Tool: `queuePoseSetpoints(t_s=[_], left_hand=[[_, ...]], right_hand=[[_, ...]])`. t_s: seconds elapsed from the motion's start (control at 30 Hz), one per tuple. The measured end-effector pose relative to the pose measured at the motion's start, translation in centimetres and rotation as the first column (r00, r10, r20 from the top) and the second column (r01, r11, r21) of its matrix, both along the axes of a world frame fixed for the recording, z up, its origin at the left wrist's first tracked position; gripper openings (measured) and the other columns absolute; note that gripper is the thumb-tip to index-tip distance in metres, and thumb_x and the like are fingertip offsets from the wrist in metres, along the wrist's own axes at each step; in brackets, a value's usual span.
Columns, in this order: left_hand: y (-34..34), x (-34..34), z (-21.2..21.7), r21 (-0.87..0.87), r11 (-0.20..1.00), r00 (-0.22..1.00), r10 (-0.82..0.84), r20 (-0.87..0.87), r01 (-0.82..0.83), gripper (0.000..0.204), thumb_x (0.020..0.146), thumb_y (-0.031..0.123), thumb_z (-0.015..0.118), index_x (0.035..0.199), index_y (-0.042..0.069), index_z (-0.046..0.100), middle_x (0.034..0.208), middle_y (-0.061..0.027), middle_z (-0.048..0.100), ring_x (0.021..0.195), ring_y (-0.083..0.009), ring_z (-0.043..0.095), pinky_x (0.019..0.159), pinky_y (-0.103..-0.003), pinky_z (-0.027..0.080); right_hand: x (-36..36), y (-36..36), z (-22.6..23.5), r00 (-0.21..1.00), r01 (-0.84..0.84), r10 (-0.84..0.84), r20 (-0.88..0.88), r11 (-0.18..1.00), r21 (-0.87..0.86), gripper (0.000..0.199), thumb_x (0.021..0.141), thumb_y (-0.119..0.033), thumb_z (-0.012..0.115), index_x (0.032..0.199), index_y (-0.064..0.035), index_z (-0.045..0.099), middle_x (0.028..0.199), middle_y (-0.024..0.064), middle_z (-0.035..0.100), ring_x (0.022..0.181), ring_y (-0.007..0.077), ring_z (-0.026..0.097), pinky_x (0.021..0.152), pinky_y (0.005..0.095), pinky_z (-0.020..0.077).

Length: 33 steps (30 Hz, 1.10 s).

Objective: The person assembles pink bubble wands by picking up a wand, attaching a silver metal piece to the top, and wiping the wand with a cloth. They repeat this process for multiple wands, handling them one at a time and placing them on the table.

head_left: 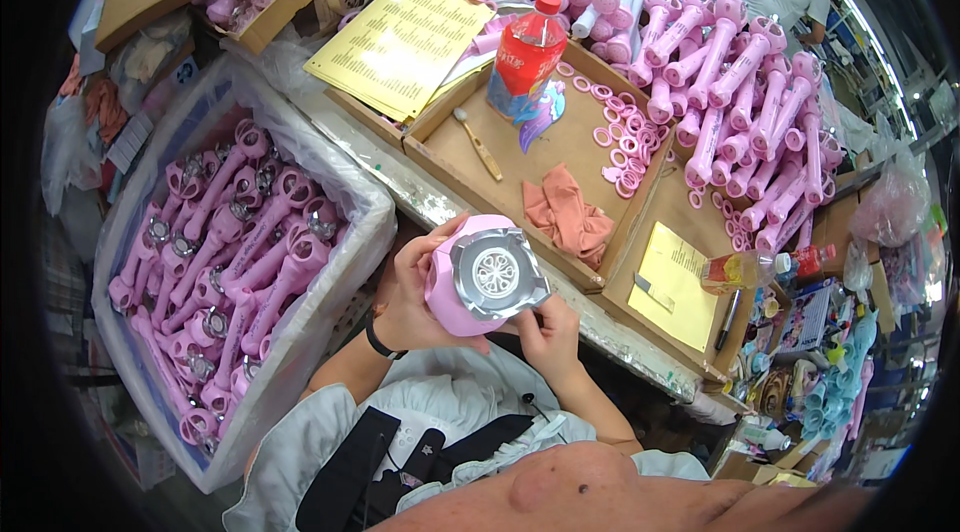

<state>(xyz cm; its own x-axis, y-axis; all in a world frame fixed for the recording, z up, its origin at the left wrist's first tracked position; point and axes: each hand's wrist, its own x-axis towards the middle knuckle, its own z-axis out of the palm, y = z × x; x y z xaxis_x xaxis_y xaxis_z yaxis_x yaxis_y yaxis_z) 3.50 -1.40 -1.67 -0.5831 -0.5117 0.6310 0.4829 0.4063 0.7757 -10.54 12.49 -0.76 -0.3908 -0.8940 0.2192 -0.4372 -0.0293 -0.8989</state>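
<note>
Pink plastic fan head with a silver square faceplate (pixel 480 274) sits clasped between both hands, left hand (pixel 412 294) cupping, right hand (pixel 548 332) pinching its edge, above a crowded counter (pixel 440 202) of cardboard trays (pixel 580 142) in a cluttered workshop.

A worn workbench (pixel 452 204) carries shallow cardboard trays (pixel 575 147), with a bin of pink fans (pixel 235 262) alongside

Pink fan head (pixel 470 282) | rounded pink plastic shell, front covered by a square silver-grey plate with a white spoked hub at its centre | face turned upward, tilted slightly | held above the lap, just before the workbench edge
</note>
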Motion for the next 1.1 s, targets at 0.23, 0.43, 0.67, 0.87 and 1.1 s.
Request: queuePoseSetpoints(t_s=[0.23,0.43,0.67,0.87,1.1], left_hand=[[0.2,0.4,-0.4,0.021,0.999,0.999,-0.031,-0.043,0.031,0.115,0.045,0.038,0.094,0.132,0.012,0.022,0.140,-0.0294,0.028,0.131,-0.0364,0.035,0.107,-0.045,0.031],[0.3,1.2,-0.8,0.017,0.999,0.999,-0.050,-0.004,0.050,0.114,0.045,0.036,0.094,0.131,0.010,0.024,0.139,-0.0292,0.031,0.131,-0.0365,0.036,0.105,-0.045,0.032],[-0.2,1.6,-0.5,-0.037,0.999,0.995,0.041,0.087,-0.037,0.117,0.047,0.039,0.093,0.136,0.008,0.025,0.138,-0.0285,0.034,0.130,-0.0375,0.037,0.106,-0.045,0.031],[-0.5,1.7,0.5,-0.078,0.995,0.993,-0.049,0.111,0.058,0.109,0.045,0.031,0.094,0.134,0.006,0.036,0.136,-0.0243,0.041,0.129,-0.0376,0.039,0.104,-0.045,0.033],[-1.7,2.3,0.6,0.015,0.979,0.970,-0.202,0.132,0.202,0.110,0.048,0.031,0.094,0.136,0.003,0.034,0.135,-0.0187,0.043,0.127,-0.0323,0.042,0.104,-0.043,0.034]], right_hand=[[-0.6,-0.3,-0.5,0.558,-0.215,0.076,0.826,0.975,0.056,0.022,0.098,-0.018,0.047,0.101,0.0007,0.058,0.083,0.0018,0.061,0.069,0.0068,0.056,0.061,0.0203,0.0469],[-2.6,-0.2,-0.4,0.044,-0.505,0.014,0.999,0.863,0.010,0.022,0.096,-0.022,0.049,0.103,-0.0027,0.058,0.070,-0.0055,0.053,0.052,-0.0001,0.036,0.046,0.0177,0.0294],[1.0,-0.5,-2.9,0.998,-0.050,0.050,-0.039,0.999,-0.009,0.012,0.089,-0.013,0.056,0.094,-0.0024,0.058,0.072,0.0106,0.055,0.062,0.0250,0.057,0.058,0.0336,0.0457],[1.0,0.1,-2.8,0.918,-0.100,0.075,0.389,0.994,0.044,0.018,0.087,-0.017,0.061,0.084,0.0008,0.058,0.070,0.0072,0.058,0.063,0.0203,0.059,0.060,0.0354,0.0480],[-0.6,1.2,-2.0,0.649,-0.504,0.114,0.752,0.805,0.313,0.026,0.094,-0.027,0.053,0.081,-0.0045,0.054,0.069,0.0001,0.052,0.062,0.0083,0.048,0.055,0.0204,0.0380]])
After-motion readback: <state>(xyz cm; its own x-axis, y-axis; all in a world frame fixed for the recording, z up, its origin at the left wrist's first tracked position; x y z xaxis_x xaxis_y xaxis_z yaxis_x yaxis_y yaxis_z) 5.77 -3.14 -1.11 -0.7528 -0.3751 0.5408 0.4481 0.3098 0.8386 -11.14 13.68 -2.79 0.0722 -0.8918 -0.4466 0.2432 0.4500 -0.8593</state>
